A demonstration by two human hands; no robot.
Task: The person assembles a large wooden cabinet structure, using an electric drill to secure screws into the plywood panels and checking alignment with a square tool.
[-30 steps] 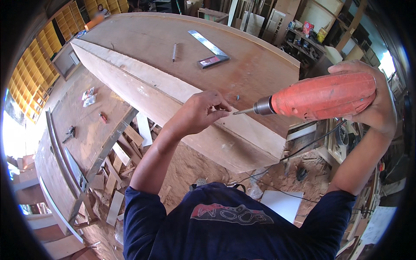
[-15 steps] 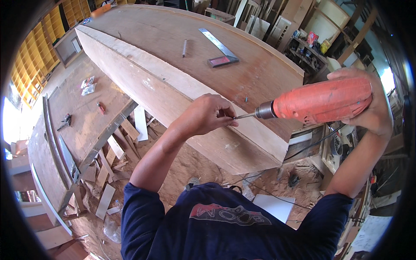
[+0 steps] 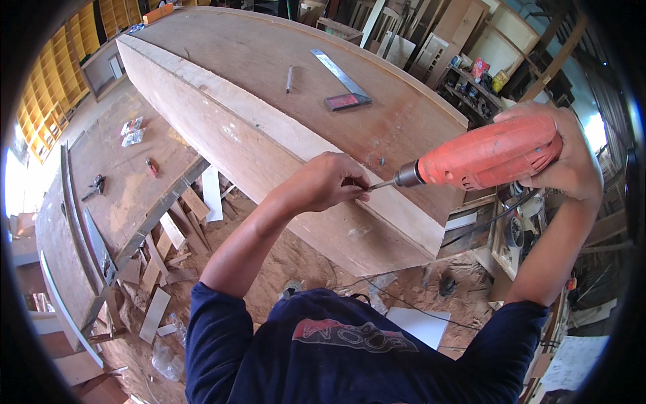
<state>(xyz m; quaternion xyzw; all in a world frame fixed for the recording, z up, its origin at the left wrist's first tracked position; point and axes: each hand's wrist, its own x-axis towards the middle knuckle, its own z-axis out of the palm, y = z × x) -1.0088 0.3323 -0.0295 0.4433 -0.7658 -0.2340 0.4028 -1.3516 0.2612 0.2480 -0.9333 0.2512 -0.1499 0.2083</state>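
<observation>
While the right hand (image 3: 572, 161) grips the orange drill (image 3: 488, 156) with fingers closed round its rear, the left hand (image 3: 330, 183) pinches the bit's tip against the wooden hull (image 3: 269, 141); a metal square (image 3: 342, 82) and pencil (image 3: 289, 79) lie farther up the hull.

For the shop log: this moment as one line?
right hand: grips orange drill | left hand: pinches bit tip | on: wooden hull

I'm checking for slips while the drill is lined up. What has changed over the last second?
Almost nothing. The right hand still grips the orange drill, and the left hand still pinches at the bit's tip on the wooden hull. The square and pencil lie as before.
</observation>
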